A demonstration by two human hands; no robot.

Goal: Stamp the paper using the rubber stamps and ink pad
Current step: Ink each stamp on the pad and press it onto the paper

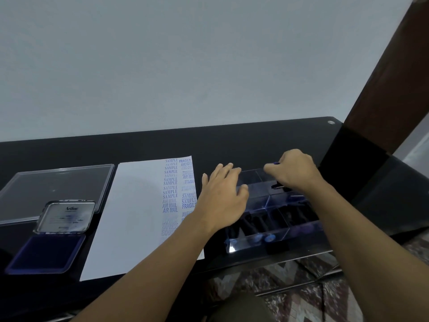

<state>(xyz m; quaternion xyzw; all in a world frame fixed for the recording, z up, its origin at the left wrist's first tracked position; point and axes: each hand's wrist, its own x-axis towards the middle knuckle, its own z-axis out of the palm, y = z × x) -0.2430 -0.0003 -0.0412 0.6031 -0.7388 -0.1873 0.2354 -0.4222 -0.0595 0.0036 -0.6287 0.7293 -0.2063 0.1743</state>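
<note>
I'm gripping what seems a rubber stamp (279,187) in my right hand (294,171), left hand (222,191) open; paper (139,205) mostly blank.

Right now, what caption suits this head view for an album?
Right hand grips a stamp over the clear box, beside stamped paper and open ink pad.

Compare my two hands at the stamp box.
The left hand has its fingers straight and spread; the right hand curls round a stamp. The left hand is at the left side of the stamp box, beside the paper; the right hand is over its far compartments. Both are bare and reach over the box.
</note>
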